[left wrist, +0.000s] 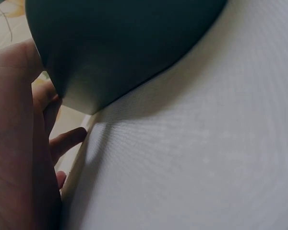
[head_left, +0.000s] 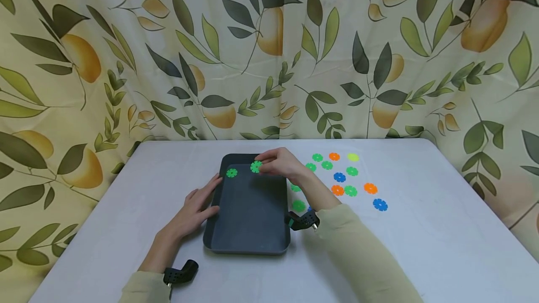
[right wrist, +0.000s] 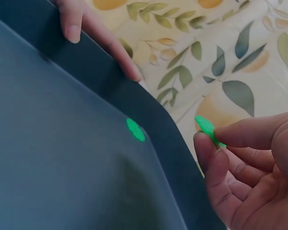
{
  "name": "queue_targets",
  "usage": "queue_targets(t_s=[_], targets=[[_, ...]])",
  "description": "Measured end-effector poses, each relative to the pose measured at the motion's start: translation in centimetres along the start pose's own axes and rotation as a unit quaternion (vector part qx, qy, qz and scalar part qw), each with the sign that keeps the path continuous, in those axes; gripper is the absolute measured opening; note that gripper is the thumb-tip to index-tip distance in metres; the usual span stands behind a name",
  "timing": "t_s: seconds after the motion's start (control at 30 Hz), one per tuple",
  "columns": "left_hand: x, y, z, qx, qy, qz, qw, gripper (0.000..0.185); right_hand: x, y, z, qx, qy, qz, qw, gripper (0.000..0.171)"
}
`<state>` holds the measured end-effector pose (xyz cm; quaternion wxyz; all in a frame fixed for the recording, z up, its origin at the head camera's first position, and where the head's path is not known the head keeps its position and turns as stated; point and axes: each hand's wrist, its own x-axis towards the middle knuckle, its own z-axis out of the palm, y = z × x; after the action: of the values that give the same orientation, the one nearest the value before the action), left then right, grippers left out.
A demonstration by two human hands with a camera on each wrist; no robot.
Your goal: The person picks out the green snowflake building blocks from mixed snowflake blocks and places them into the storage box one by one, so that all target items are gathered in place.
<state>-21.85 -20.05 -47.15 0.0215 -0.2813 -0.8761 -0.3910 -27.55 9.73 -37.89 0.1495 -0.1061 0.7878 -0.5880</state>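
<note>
Beside the dark tray [head_left: 252, 214], on its right, loose toothed discs [head_left: 351, 191] in green, orange, blue and yellow lie scattered on the white table [head_left: 421, 228]; some sit partly hidden behind the right forearm. One green disc [head_left: 231, 173] lies inside the tray near its far left corner. Above the tray's far edge, the right hand [head_left: 281, 162] pinches another green disc [head_left: 255, 167] between thumb and fingertips. At the tray's left wall rests the left hand [head_left: 198, 209], fingers seemingly straight against it.
</note>
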Motion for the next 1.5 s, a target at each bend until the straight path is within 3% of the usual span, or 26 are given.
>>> queue_targets(t_s=[0.73,1.1,1.5], targets=[[-0.2,0.3,-0.1,0.008,0.002,-0.007,0.9999,0.068,2.7,0.7,5.3,0.0,-0.036,0.0,0.999,0.031],[-0.1,-0.1,0.0,0.002,0.001,0.009,1.0,0.068,3.4,0.7,6.7,-0.017,-0.047,0.009,0.999,0.032],[0.2,0.1,-0.2,-0.003,-0.009,0.0,1.0,0.069,3.7,1.5,7.4,-0.037,-0.032,0.025,0.998,0.034]])
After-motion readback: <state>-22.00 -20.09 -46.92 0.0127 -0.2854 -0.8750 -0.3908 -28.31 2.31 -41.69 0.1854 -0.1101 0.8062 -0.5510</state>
